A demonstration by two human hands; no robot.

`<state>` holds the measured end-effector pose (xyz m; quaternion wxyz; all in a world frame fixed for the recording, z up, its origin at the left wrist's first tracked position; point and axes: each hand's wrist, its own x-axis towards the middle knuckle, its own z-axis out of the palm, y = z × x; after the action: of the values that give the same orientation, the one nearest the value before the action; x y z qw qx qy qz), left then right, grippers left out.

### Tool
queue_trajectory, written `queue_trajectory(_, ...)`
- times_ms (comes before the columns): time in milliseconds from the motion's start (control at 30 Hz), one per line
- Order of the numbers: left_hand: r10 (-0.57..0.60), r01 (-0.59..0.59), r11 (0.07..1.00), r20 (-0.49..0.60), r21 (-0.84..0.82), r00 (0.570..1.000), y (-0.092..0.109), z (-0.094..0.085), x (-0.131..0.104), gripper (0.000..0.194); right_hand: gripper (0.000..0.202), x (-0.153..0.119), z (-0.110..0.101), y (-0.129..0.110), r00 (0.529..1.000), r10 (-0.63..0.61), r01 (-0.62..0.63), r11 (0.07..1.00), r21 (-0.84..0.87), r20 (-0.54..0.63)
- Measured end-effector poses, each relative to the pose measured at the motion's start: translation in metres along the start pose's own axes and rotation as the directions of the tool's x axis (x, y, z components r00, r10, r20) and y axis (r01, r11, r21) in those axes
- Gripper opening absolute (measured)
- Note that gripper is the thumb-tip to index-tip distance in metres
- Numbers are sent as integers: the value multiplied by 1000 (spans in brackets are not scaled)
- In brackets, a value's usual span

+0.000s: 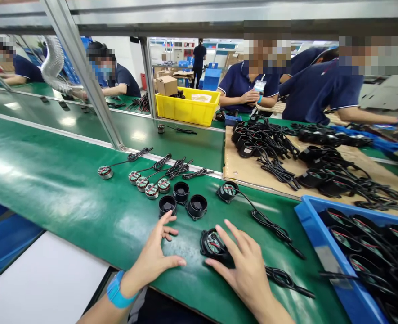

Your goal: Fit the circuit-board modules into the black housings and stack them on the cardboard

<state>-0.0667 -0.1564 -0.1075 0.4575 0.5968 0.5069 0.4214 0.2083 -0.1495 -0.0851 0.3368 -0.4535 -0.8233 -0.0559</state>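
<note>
Your left hand (156,252) and right hand (241,258) both have fingers spread, with the black cup (205,246) on the counter (124,225) by the right one, can't tell if touching. I'd watch that looped cable (283,278) there: snag it and, if it's attached, the cup might skid. Cup's round, hard-looking plastic, cable looks rubbery, counter's slick green.

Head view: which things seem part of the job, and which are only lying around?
Probably the job:
black cup with circuit board by the right hand
second such cup
three cups without boards
five round corded units
blue bin of filled cups

Probably only lying about:
yellow bin
brown cardboard box
</note>
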Motion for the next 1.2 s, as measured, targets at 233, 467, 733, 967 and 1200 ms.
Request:
queue_trajectory(233,0,0,1000,-1,-4,1000,0,1,-1,110,41,-58,-17,-8,986,47,-55,997,45,159)
queue_trajectory(467,21,-21,999,13,26,1000,2,1,-2,107,98,-42,-2,4,903,259,-299,952,69,342)
queue_trajectory(733,5,-5,999,-5,32,1000,-1,1,-2,106,65,0,22,21,966,-15,-70,945,319,257)
queue_trajectory(967,9,-9,1000,3,22,1000,-2,3,-2,110,79,-11,15,19,999,39,-32,951,306,-16)
queue_trajectory(1200,-1,1,1000,-7,4,1000,-4,3,-2,109,80,-4,24,14,997,63,-51,966,254,-37)
